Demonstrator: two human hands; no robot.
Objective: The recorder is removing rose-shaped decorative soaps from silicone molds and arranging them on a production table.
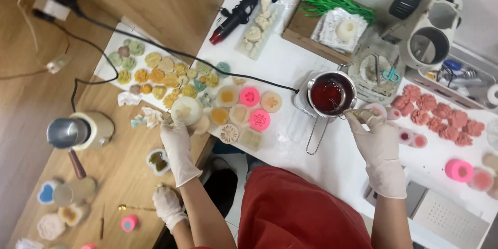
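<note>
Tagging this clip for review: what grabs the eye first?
The metal pot of dark red liquid at the middle of the white table, with the gloved right hand beside its rim. Next, the spread of yellow and green flower shapes at left, where the left hand touches a round white mould.

Both hands wear white gloves, forearms bare. The left hand (176, 137) reaches forward, fingers curled closed — palm down, wrist straight. The right hand (376, 137) is out ahead too, thumb and fingertips pinched together at the front, the glove cuff bunched around its wrist.
</note>
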